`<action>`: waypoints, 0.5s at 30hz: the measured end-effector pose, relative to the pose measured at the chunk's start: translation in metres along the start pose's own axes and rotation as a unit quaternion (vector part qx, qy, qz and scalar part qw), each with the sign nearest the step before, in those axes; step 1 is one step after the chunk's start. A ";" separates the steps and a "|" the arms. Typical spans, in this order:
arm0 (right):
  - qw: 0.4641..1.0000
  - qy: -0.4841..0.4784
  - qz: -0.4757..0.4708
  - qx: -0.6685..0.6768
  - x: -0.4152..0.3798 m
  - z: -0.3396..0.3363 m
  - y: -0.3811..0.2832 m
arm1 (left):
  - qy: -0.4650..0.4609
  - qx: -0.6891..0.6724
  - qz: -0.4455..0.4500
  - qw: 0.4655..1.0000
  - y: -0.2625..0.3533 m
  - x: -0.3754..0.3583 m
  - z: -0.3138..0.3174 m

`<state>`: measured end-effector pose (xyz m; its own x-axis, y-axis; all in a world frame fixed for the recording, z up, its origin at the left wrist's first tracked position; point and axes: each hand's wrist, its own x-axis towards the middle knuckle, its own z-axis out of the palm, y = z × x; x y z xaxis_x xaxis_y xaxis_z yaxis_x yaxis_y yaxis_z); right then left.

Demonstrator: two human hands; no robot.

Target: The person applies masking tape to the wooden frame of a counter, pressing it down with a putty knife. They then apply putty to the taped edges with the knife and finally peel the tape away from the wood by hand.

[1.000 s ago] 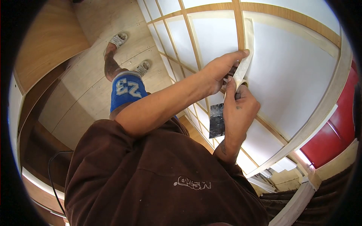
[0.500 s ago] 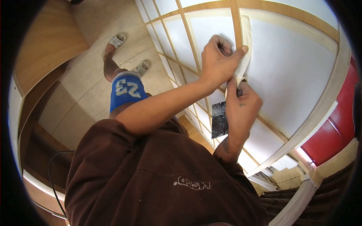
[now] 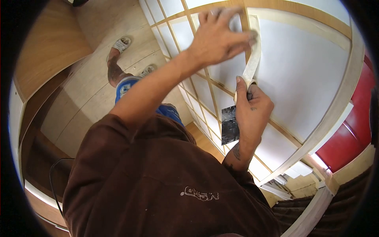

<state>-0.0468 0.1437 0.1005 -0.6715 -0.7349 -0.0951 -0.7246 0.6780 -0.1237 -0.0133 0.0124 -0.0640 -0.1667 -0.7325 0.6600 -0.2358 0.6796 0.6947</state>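
Note:
My left hand (image 3: 221,37) is raised in front of the wooden lattice, fingers spread and somewhat blurred, its thumb close to the upper end of a tape strip. My right hand (image 3: 254,108) grips a roll of masking tape (image 3: 254,82), mostly hidden by the fingers, with the thumb on the tape. Also in that hand is a scraper, whose dark, paint-spotted blade (image 3: 229,125) sticks out to the left; its handle is hidden. From the roll, the pale tape strip (image 3: 252,65) runs up beside a wooden bar (image 3: 248,35) of the lattice and along the white panel (image 3: 304,75).
More pale tape (image 3: 316,29) borders the panel's top edge. A curved light frame (image 3: 327,118) bounds it at right, with a red surface (image 3: 347,134) beyond. The plywood floor (image 3: 79,94) and a wooden cabinet (image 3: 51,47) are at left. A black cable (image 3: 51,177) hangs lower left.
My left hand has let go of the tape strip and moved up and left, its fingers opening out. My right hand has stayed nearly still with the roll and scraper.

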 end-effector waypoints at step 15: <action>1.000 -0.013 0.006 0.012 0.002 0.002 0.005 | -0.016 -0.029 -0.013 0.999 0.007 0.007 -0.012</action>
<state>-0.0511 0.1457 0.0978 -0.6757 -0.7269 -0.1227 -0.7121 0.6867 -0.1464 -0.0044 0.0125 -0.0516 -0.1923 -0.7507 0.6321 -0.1849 0.6603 0.7279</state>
